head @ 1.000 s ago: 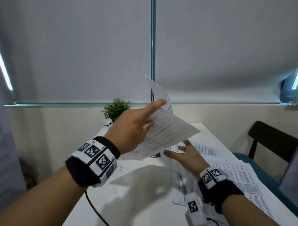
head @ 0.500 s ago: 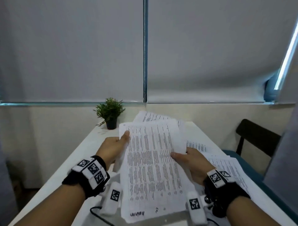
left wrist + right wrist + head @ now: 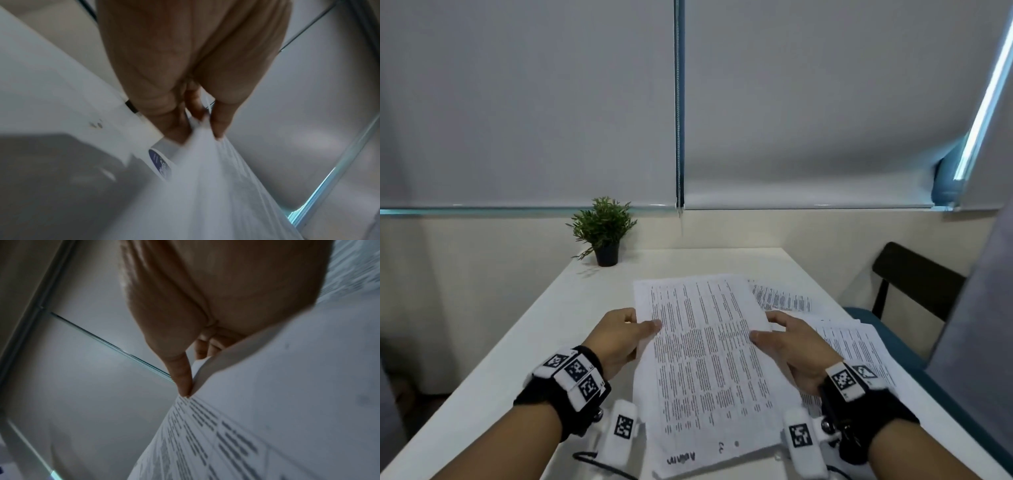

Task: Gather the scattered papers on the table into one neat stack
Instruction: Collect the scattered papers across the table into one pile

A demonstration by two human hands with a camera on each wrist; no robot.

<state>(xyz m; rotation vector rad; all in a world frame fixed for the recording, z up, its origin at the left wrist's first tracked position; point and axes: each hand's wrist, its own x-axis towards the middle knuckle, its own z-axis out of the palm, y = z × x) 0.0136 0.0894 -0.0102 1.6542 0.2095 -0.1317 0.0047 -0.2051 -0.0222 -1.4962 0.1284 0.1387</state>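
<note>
Papers [image 3: 705, 356] are gripped at opposite side edges by both hands, left [image 3: 619, 337] and right [image 3: 796, 347], thumbs on top.

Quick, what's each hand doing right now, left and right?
Left hand: closed on the left edge of the held sheaf of papers, thumb on top.
Right hand: closed on the sheaf's right edge, thumb on top.

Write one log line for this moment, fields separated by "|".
left hand: grips sheaf | right hand: grips sheaf | loose papers: on table, right side | stack: unfinished
</note>
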